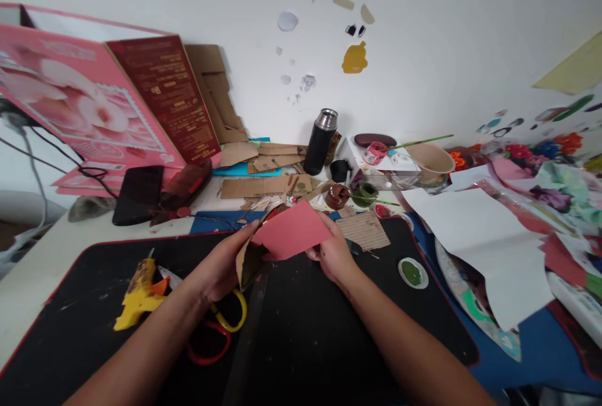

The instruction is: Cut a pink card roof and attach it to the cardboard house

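Note:
Both of my hands hold a folded piece of cardboard painted red (292, 231) above a black mat (329, 343). My left hand (224, 263) grips its left edge, where the brown unpainted inside shows. My right hand (335, 254) pinches the right edge of the red face. Under my left wrist lie scissors with red and yellow handles (221, 331). A yellow glue gun (140, 292) lies on the mat to the left.
A small lid of green paint (412, 272) sits right of my hands, near corrugated cardboard (363, 230). A black flask (320, 141), paint pots (350, 195), a bowl (429, 160), cardboard scraps and pink boxes (84, 105) crowd the back. White paper (489, 236) and coloured scraps lie right.

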Tool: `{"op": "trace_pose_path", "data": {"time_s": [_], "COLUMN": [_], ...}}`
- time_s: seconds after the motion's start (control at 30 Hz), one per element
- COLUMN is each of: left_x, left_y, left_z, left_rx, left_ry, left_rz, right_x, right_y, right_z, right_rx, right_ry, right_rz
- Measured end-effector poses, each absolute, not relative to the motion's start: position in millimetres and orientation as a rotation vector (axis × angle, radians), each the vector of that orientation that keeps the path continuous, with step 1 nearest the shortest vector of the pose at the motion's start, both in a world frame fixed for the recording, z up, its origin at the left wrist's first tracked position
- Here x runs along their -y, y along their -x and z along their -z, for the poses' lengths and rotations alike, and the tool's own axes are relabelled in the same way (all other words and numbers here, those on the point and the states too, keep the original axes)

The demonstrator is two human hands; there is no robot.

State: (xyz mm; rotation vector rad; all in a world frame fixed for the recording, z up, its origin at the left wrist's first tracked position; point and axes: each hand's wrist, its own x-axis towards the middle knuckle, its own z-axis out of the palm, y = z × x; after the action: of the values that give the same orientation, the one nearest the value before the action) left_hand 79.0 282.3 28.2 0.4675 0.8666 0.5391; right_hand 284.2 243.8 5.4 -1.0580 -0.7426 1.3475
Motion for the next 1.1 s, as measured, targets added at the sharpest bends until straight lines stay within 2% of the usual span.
{"op": "trace_pose_path", "data": {"time_s": [0.2, 0.4, 0.77, 1.1], "left_x": [-282.0, -285.6, -287.7, -277.0], "left_y": [-76.6, -72.7, -76.8, -92.2], "left_z": [-27.7, -25.1, -30.7, -27.5], "left_rx": [-0.872, -0.879, -0.696, -0.934], "left_ry": [-0.517, -0.56, -0.582, -0.709], "left_rz": [-0.496, -0.522, -0.898, -1.107], "right_x": [-238.6, -240.5, -241.7, -229.4], "right_y": [-283.4, -286.8, -282.7, -275.0], "right_z": [-15.0, -9.5, -1.1, 10.2], "right_rx": [0.859, 0.884, 0.705, 0.801], "right_ry": [1.194, 1.14, 1.014, 1.015], "right_rz": [-1.386, -1.389, -1.372, -1.396]}}
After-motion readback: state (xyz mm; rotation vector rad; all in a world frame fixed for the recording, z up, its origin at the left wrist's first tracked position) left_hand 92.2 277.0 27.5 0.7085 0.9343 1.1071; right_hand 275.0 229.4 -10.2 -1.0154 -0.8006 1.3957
